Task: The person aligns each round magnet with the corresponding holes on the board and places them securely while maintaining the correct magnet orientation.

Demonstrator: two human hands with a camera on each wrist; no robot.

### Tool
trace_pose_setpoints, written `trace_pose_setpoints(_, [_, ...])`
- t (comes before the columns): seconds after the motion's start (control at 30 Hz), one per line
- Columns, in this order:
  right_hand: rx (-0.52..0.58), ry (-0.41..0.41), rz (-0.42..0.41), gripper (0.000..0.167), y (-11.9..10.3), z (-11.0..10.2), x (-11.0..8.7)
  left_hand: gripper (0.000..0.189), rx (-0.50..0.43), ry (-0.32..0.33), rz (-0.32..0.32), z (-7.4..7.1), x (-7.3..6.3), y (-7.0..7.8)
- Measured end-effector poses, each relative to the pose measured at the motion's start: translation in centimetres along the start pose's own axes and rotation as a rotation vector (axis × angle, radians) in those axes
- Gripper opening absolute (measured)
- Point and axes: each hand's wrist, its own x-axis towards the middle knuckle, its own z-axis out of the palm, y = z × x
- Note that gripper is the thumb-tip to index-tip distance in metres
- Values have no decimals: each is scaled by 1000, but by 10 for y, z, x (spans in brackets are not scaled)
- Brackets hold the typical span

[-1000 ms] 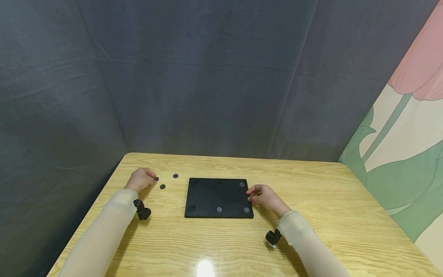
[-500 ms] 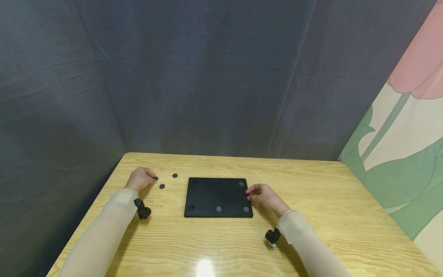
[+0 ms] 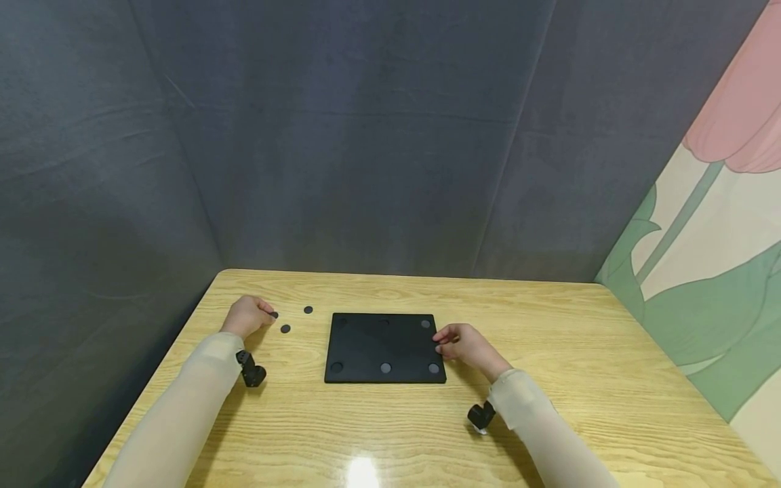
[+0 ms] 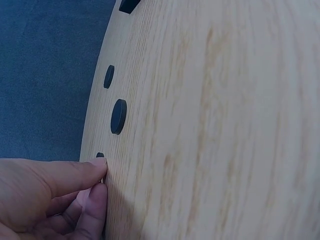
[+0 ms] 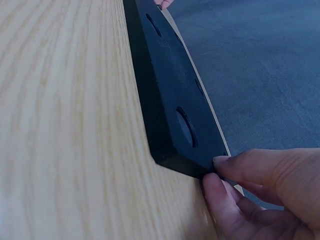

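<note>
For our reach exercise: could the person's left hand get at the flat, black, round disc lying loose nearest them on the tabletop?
Probably yes: nothing visible blocks the left hand from that loose disc, though the hand pinches another black disc.

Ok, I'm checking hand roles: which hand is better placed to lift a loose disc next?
Likely the left hand: it is at a black disc, near two more discs. The right hand grips the board, farther away.
</note>
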Motion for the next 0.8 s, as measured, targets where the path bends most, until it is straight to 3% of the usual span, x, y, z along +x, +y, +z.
trace_pose_setpoints(0.8, [5, -8, 10, 20, 1, 0, 1, 16, 10, -12, 9, -2, 6, -7])
